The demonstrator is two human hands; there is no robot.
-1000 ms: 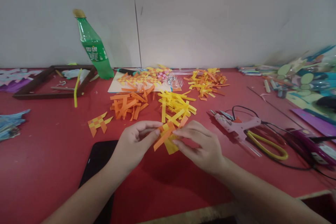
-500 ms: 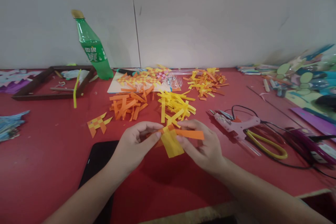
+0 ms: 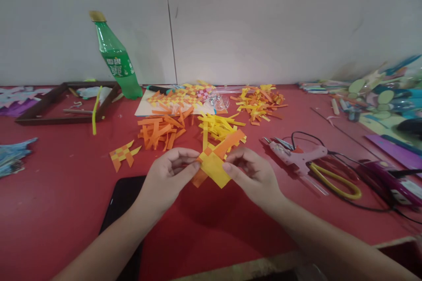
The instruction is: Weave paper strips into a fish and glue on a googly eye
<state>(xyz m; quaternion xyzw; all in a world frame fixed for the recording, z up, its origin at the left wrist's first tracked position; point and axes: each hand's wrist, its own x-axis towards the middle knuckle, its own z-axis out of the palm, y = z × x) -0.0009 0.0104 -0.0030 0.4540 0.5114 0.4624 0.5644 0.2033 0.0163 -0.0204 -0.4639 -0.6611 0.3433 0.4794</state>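
Between my two hands is a woven piece of yellow and orange paper strips (image 3: 215, 167), held above the table. My left hand (image 3: 176, 169) pinches its left edge between thumb and fingers. On the other side, my right hand (image 3: 252, 173) grips the right edge, its thumb on the yellow strips. One orange strip sticks out toward the upper right. Just beyond lie loose yellow strips (image 3: 217, 126) and a heap of orange strips (image 3: 158, 132). A woven paper fish (image 3: 123, 155) in the same colours lies to the left of my left hand.
A black phone (image 3: 123, 197) lies partly under my left forearm. At right are a pink glue gun (image 3: 301, 158) with its cord and yellow-handled pliers (image 3: 336, 183). Behind stand a green bottle (image 3: 117, 63) and a brown frame (image 3: 56, 121). More mixed strips (image 3: 260, 102) lie at the back.
The woven piece has turned in my hands and now sits diagonally. Its long orange strip, formerly pointing right, now points to the upper right.
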